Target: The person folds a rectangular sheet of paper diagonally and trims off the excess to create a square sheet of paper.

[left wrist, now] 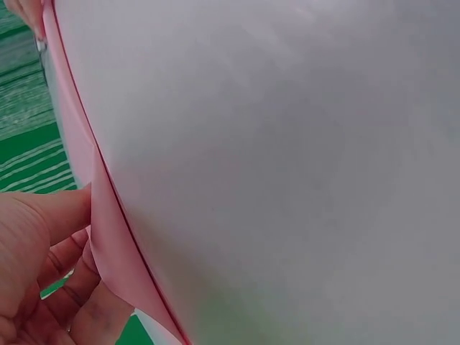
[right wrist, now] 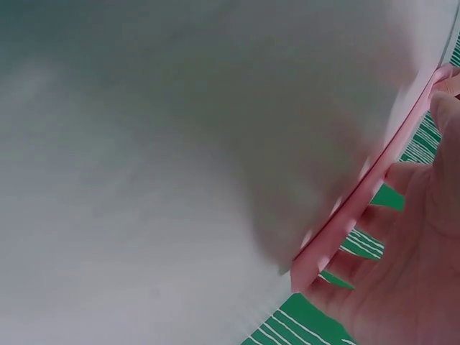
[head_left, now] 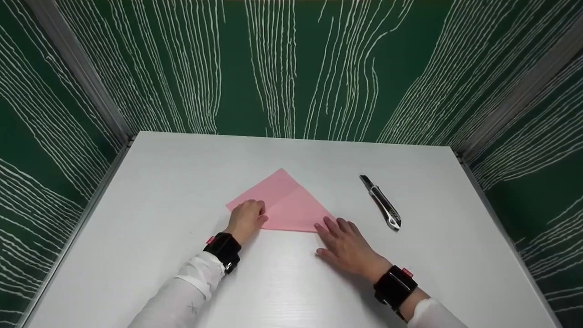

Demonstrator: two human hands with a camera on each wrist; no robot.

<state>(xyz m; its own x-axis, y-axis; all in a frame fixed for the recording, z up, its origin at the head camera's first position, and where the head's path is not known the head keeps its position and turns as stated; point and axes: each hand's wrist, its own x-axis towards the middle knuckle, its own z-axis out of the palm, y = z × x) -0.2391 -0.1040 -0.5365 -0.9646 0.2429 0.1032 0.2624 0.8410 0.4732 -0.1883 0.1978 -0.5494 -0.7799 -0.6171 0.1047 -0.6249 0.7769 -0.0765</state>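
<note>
Head view, paper (head_left: pixel 291 205): pink, folded, lying on the tabletop (head_left: pixel 282 291).
Head view, left hand (head_left: pixel 246 218): curled at the left part of the near edge.
Head view, right hand (head_left: pixel 345 246): fingers spread, touching the right corner.
Head view, knife (head_left: pixel 381 202): right of the paper, apart from it.
Left wrist view, left hand: thumb and fingers pinch the paper.
Right wrist view, right hand: fingertips apart along the paper.

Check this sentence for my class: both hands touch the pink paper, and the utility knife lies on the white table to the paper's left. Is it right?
Not quite: the head view shows the utility knife to the right of the pink paper. The rest stands: the left hand and right hand both touch the paper, and the knife lies on the white table.
</note>
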